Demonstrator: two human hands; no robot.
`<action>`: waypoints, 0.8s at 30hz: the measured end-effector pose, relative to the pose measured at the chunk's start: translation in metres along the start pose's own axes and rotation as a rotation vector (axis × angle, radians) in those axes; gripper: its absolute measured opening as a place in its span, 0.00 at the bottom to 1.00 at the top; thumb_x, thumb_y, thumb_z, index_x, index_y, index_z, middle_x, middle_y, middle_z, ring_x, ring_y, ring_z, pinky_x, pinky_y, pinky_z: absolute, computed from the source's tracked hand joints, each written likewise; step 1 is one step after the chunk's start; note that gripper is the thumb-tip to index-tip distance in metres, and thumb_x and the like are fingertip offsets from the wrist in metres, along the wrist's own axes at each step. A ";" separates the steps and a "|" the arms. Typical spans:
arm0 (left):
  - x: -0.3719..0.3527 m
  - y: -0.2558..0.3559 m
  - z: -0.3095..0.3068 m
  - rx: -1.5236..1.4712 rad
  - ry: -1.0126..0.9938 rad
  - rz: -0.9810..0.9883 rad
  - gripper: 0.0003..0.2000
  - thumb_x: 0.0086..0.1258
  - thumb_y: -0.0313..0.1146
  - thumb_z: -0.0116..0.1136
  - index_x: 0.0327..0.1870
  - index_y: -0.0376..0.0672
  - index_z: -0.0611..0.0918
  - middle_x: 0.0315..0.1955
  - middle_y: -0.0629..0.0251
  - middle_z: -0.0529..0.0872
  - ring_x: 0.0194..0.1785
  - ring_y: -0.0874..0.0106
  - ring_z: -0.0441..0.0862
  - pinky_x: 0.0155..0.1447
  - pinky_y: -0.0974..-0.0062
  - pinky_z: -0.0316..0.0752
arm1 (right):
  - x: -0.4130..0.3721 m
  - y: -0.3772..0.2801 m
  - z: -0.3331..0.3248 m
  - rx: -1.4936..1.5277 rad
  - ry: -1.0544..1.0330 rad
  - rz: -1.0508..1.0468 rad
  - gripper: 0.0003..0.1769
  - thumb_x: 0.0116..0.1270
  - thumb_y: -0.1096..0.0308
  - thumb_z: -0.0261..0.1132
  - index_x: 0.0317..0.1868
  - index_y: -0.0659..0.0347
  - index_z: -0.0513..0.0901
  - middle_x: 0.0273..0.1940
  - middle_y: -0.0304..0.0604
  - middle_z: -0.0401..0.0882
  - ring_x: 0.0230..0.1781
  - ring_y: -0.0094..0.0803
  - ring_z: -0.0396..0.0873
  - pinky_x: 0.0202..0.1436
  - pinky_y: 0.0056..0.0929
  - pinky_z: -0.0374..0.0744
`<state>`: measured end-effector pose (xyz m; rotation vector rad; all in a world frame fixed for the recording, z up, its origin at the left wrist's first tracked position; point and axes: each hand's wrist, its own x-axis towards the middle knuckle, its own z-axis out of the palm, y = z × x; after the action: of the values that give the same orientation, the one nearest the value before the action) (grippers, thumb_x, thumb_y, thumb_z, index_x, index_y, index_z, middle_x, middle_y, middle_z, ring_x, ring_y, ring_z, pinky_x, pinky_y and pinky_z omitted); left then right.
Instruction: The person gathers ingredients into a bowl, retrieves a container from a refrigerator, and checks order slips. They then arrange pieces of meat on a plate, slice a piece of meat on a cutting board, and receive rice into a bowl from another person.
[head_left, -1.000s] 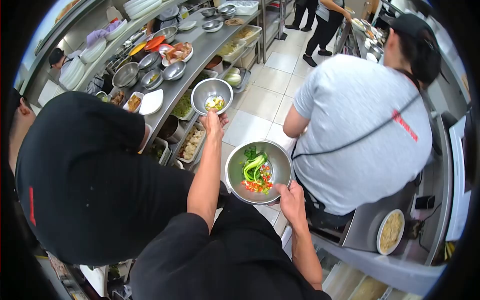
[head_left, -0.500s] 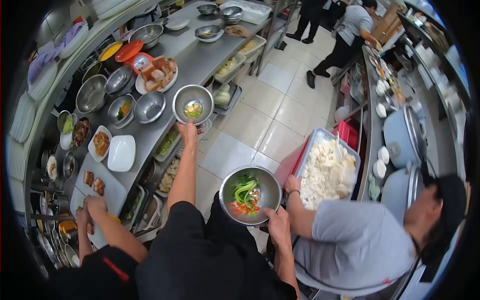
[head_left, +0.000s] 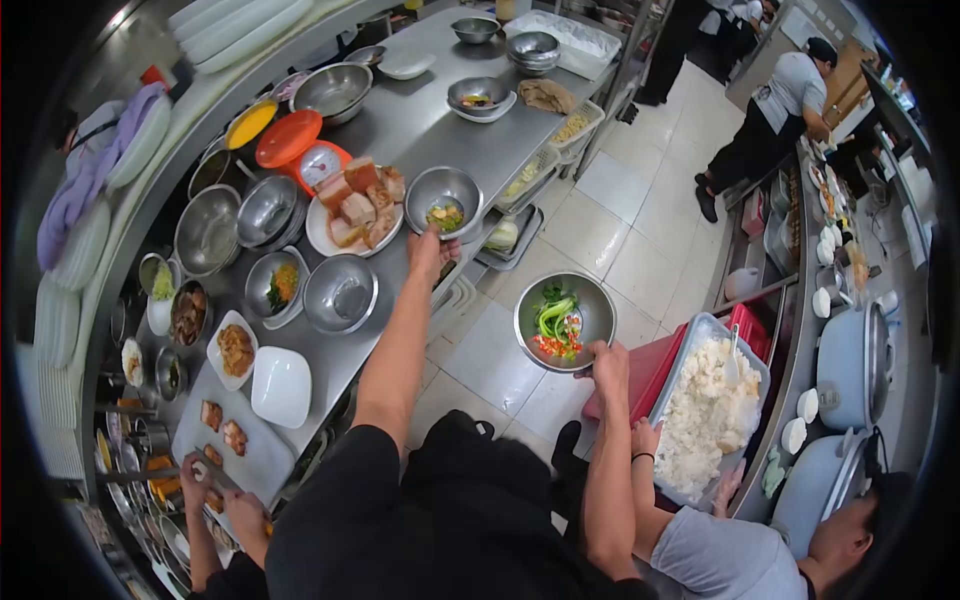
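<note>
In my left hand point(head_left: 428, 252) is a small metal bowl point(head_left: 462, 182) with chopped green and yellowish bits in it. It is held out by its near rim, at the edge of the steel counter and beside a plate of pork chunks point(head_left: 358, 208). My right hand point(head_left: 608, 365) grips a second metal bowl point(head_left: 596, 295) by its rim, over the aisle. Long green vegetable stalks point(head_left: 551, 310) and chopped red pieces point(head_left: 557, 346) lie inside it. Both bowls are tilted so that their insides face me.
On my left, a co-worker's hands point(head_left: 195, 482) work at a white cutting board point(head_left: 262, 465) with meat pieces. Metal bowls, a square white dish point(head_left: 281, 388) and an orange scale point(head_left: 320, 160) stand on the counter point(head_left: 420, 120). To my right, another person reaches to a rice tub point(head_left: 762, 400).
I have moved forward along the aisle. Both bowls stay in my hands; the right one is now held farther out. The left co-worker's hands have drawn apart.
</note>
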<state>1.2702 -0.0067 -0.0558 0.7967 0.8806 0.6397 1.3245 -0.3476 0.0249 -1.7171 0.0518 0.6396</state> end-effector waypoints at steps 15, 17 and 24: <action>-0.062 -0.115 -0.047 0.243 0.000 -0.470 0.16 0.63 0.25 0.50 0.52 0.38 0.71 0.30 0.56 0.82 0.20 0.69 0.80 0.20 0.76 0.76 | 0.237 0.042 0.127 -0.653 -0.805 -0.022 0.26 0.62 0.48 0.57 0.46 0.64 0.81 0.33 0.51 0.81 0.35 0.38 0.82 0.42 0.37 0.77; -0.065 -0.123 -0.057 0.203 0.131 -0.437 0.16 0.62 0.23 0.49 0.52 0.37 0.72 0.29 0.56 0.82 0.19 0.70 0.79 0.20 0.76 0.75 | 0.277 0.050 0.174 -0.745 -0.748 -0.211 0.26 0.61 0.48 0.60 0.46 0.63 0.81 0.41 0.53 0.82 0.42 0.43 0.80 0.49 0.38 0.75; -0.078 -0.148 -0.074 0.233 0.386 -0.440 0.14 0.61 0.22 0.47 0.48 0.35 0.74 0.28 0.57 0.82 0.18 0.69 0.79 0.19 0.76 0.74 | 0.280 0.151 0.346 -0.475 -0.764 -1.189 0.16 0.56 0.64 0.62 0.44 0.61 0.83 0.46 0.56 0.79 0.46 0.53 0.77 0.51 0.41 0.75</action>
<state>1.1926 -0.1236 -0.1734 0.6623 1.4546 0.3036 1.3723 0.0162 -0.2694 -1.4714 -1.6289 0.3404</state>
